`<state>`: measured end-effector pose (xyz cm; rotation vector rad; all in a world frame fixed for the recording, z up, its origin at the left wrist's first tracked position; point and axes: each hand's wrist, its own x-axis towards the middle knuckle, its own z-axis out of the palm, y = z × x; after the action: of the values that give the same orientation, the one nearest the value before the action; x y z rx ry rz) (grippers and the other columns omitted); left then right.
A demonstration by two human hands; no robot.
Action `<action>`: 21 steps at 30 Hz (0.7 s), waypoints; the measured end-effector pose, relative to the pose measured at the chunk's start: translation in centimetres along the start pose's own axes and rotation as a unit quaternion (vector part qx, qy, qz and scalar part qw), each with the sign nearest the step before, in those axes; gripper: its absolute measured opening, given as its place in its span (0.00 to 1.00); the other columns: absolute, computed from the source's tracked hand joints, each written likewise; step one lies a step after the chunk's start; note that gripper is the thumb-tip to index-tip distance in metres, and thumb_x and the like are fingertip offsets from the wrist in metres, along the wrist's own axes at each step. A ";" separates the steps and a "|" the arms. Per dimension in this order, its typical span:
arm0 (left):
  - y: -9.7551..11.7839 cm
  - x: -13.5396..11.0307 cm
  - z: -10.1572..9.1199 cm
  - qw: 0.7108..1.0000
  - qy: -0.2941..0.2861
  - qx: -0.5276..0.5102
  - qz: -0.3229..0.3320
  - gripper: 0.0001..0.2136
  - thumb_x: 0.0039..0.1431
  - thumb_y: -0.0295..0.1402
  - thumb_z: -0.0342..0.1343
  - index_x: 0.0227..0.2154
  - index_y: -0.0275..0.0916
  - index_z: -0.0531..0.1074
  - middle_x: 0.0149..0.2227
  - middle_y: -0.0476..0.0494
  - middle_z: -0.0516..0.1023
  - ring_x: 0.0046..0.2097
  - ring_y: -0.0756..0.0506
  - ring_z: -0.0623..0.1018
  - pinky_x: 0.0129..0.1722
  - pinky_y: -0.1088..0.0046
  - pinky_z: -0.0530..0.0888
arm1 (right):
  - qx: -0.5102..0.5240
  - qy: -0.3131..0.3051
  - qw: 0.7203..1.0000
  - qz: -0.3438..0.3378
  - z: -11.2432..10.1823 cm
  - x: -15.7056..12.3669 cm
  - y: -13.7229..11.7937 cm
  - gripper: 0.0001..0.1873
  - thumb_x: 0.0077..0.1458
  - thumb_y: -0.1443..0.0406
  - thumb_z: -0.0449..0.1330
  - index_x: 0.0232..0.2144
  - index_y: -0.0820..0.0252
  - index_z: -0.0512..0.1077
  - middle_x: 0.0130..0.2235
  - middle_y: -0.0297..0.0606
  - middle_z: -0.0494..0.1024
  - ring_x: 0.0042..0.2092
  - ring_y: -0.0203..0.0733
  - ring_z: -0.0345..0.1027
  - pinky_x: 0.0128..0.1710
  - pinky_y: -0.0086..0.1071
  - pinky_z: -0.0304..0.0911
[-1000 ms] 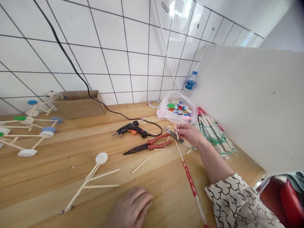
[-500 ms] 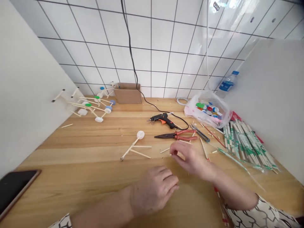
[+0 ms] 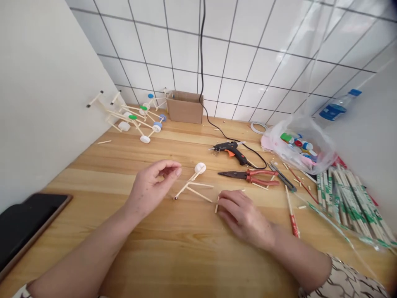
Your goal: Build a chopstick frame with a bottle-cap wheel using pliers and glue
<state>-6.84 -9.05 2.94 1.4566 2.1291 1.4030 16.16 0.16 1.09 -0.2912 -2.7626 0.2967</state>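
Note:
My left hand hovers just left of a small wooden-stick frame. Its fingers are loosely curved, thumb and forefinger tips close together, and nothing shows between them. The frame lies on the table: a white bottle cap at its far end, a dark tip at its near end, and two sticks pointing right. My right hand rests low over the table, right of the frame, fingers closed on a short wooden stick. Part of that stick is hidden by the fingertips.
Behind the hands lie a glue gun, red-handled pliers and a utility knife. Bottle caps fill a plastic bag; wrapped chopsticks lie at right. Finished-looking stick models, a cardboard box and a phone are leftward.
My left hand has moved left and away from me, to the stick frame's side. My right hand has lowered and is at a short stick. The camera view has turned and shifted.

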 end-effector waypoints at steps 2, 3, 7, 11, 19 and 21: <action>-0.3 0.3 0.0 0.997 -0.052 -0.022 -0.049 0.10 0.55 0.39 0.55 0.33 0.38 0.75 0.33 0.48 0.80 0.36 0.48 0.78 0.39 0.73 0.75 | 0.018 0.026 0.999 0.032 0.3 -0.2 0.2 0.04 0.59 0.68 0.53 0.35 0.61 0.68 0.37 0.44 0.74 0.39 0.43 0.66 0.38 0.36 0.62; -0.4 0.4 0.1 0.995 -0.073 -0.032 -0.063 0.10 0.55 0.40 0.54 0.32 0.39 0.75 0.33 0.48 0.80 0.36 0.47 0.78 0.38 0.74 0.75 | 0.016 0.031 0.999 0.042 0.5 -0.3 0.2 0.03 0.58 0.67 0.55 0.35 0.61 0.68 0.37 0.44 0.74 0.39 0.44 0.66 0.38 0.37 0.63; -0.6 0.5 0.7 0.984 -0.149 -0.042 -0.089 0.09 0.54 0.38 0.55 0.31 0.40 0.76 0.30 0.50 0.80 0.33 0.48 0.77 0.36 0.74 0.74 | -0.001 0.020 0.998 0.056 1.1 -0.5 0.5 0.06 0.55 0.67 0.59 0.36 0.64 0.68 0.37 0.45 0.73 0.39 0.46 0.65 0.38 0.40 0.62; -0.6 0.3 1.3 0.978 -0.166 -0.046 -0.118 0.08 0.52 0.38 0.57 0.31 0.40 0.76 0.29 0.50 0.79 0.33 0.48 0.76 0.35 0.74 0.73 | -0.003 0.021 0.998 0.063 1.2 -0.6 0.5 0.11 0.54 0.66 0.60 0.40 0.66 0.68 0.38 0.46 0.72 0.39 0.47 0.64 0.38 0.41 0.62; -0.5 0.3 1.4 0.969 -0.191 -0.050 -0.149 0.13 0.50 0.41 0.58 0.37 0.40 0.76 0.30 0.49 0.78 0.31 0.48 0.74 0.31 0.74 0.71 | -0.023 0.018 0.997 0.070 1.5 -0.1 0.4 0.16 0.54 0.62 0.61 0.42 0.67 0.67 0.39 0.48 0.72 0.40 0.49 0.65 0.38 0.43 0.62; -0.6 0.3 1.4 0.966 -0.201 -0.063 -0.152 0.13 0.50 0.40 0.58 0.37 0.40 0.76 0.30 0.49 0.77 0.31 0.48 0.73 0.29 0.75 0.71 | -0.025 0.023 0.997 0.068 1.6 0.0 0.3 0.15 0.55 0.62 0.60 0.42 0.66 0.67 0.39 0.48 0.73 0.40 0.49 0.65 0.38 0.43 0.63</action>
<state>-6.44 -8.01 1.84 1.1819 1.8714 1.0102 15.60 0.21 -0.45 -0.4949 -2.7125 0.2530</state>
